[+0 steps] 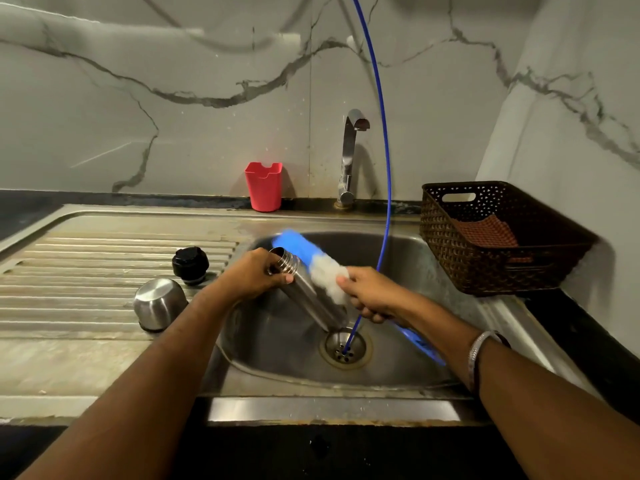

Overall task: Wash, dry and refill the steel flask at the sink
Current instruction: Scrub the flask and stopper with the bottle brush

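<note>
Centrally, over the sink [398, 258]: steel flask [311, 296] tilted, neck clasped in left hand [252, 275] grip; bottle brush [322, 268] clutched in right hand [370, 294] grip, touching flask's side.

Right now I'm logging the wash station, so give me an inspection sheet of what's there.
Surface: steel sink with ribbed drainboard; drain open.
Job's things: flask uncapped, tilted, base near the drain; brush, blue and white, blurred, against the flask's side; black stopper and steel cup on the drainboard.
Clutter: red holder by the wall; brown basket with a cloth inside.
Grippers: left hand grips the flask's neck; right hand grips the brush.
Cables: blue tube runs from above into the drain.
Surroundings: marble wall; tap, no water seen running.
</note>
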`<state>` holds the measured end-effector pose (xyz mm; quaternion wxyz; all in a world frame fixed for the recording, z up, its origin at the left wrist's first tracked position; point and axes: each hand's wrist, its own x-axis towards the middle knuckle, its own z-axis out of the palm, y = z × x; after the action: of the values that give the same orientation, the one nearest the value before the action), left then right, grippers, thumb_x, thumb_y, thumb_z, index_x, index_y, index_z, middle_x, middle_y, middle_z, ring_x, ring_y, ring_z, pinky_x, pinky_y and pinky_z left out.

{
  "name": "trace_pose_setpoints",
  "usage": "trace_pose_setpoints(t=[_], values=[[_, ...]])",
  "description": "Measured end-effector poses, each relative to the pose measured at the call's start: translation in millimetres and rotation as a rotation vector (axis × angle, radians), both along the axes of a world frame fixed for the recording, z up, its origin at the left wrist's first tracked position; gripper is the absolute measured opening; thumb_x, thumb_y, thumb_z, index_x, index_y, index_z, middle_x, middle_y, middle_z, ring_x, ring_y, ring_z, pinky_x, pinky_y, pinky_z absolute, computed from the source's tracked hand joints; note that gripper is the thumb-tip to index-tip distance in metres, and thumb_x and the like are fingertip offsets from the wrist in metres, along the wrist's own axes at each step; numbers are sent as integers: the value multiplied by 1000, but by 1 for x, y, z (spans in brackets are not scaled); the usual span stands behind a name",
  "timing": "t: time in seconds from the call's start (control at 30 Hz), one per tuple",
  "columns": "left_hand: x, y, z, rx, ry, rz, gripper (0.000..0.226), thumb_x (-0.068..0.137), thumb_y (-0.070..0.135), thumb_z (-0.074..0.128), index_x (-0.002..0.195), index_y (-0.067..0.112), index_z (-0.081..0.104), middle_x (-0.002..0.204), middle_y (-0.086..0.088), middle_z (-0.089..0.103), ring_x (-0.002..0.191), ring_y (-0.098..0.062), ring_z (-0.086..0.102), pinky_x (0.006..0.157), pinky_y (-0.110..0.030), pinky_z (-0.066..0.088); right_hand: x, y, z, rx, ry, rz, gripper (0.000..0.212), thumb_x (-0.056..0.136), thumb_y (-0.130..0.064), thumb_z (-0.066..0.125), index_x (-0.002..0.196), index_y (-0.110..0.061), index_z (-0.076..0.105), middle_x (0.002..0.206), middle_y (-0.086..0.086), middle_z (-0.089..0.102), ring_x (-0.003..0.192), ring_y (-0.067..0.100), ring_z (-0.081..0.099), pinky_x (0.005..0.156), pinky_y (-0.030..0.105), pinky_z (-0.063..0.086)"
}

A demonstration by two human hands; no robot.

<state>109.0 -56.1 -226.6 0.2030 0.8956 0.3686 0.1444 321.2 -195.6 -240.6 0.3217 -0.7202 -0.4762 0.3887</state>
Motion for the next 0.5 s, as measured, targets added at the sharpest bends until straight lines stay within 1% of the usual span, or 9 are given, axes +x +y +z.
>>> trace_pose_setpoints(t=[0.03, 0.1, 0.17, 0.23, 0.27, 0.3, 0.37, 0.43, 0.5], values=[[-1, 1, -1, -11, 4, -5, 23, 91, 31, 77, 99, 9, 77, 89, -3, 69, 84, -16, 62, 73, -26, 42, -7, -1, 5, 23, 82, 35, 24, 108, -38, 40, 115, -28, 61, 57, -5, 39, 39, 6, 29, 37, 16, 23], [-2, 0, -2, 11, 59, -9, 23, 87, 31, 80, 95, 9, 77, 84, 2, 66, 82, -14, 59, 73, -27, 42, -16, -1, 11, 20, 95, 98, 26, 108, -41, 39, 118, -29, 60, 58, -6, 37, 40, 6, 28, 37, 16, 22], [-3, -1, -5, 30, 92, -9, 23, 85, 30, 82, 99, 12, 79, 85, 3, 66, 80, -12, 58, 75, -28, 44, -14, 1, 8, -40, 48, 70, 28, 108, -39, 38, 122, -25, 58, 60, -4, 41, 41, 6, 31, 37, 17, 24], [-5, 0, -6, 29, 86, -1, 25, 85, 28, 83, 105, 13, 81, 90, -3, 72, 80, -14, 61, 74, -25, 43, -1, 3, -1, -112, -84, -9, 31, 108, -34, 39, 126, -18, 59, 69, 2, 52, 44, 11, 43, 40, 21, 32], [-6, -1, -5, 36, 87, 5, 26, 85, 27, 83, 107, 13, 81, 92, -6, 75, 80, -16, 63, 72, -23, 41, 10, 6, -8, -159, -221, -35, 32, 107, -31, 42, 128, -15, 60, 80, 7, 61, 54, 17, 54, 46, 25, 39], [-6, -2, -4, 40, 84, 7, 26, 85, 26, 83, 107, 12, 81, 93, -8, 76, 81, -17, 64, 71, -22, 38, 21, 8, -14, -214, -363, -47, 34, 105, -28, 45, 130, -11, 61, 96, 10, 67, 69, 21, 63, 56, 27, 45], [-4, -4, -1, 46, 60, 32, 27, 85, 25, 82, 108, 13, 80, 94, -8, 76, 81, -14, 62, 72, -21, 38, 37, 8, -27, -315, -514, -76, 37, 103, -22, 51, 135, -5, 59, 120, 11, 68, 97, 23, 67, 73, 26, 48], [-2, -6, 0, 42, 67, 72, 27, 85, 28, 82, 110, 16, 80, 96, -7, 76, 81, -12, 59, 74, -22, 39, 42, 10, -33, -348, -552, -78, 39, 103, -22, 52, 137, -4, 58, 127, 14, 66, 108, 26, 66, 80, 30, 49], [2, -9, 0, 4, 54, 126, 27, 85, 29, 81, 109, 17, 79, 94, -6, 75, 81, -15, 62, 74, -24, 44, 34, 10, -28, -317, -549, -63, 39, 103, -30, 50, 129, -5, 62, 122, 15, 68, 105, 28, 66, 80, 32, 50]])
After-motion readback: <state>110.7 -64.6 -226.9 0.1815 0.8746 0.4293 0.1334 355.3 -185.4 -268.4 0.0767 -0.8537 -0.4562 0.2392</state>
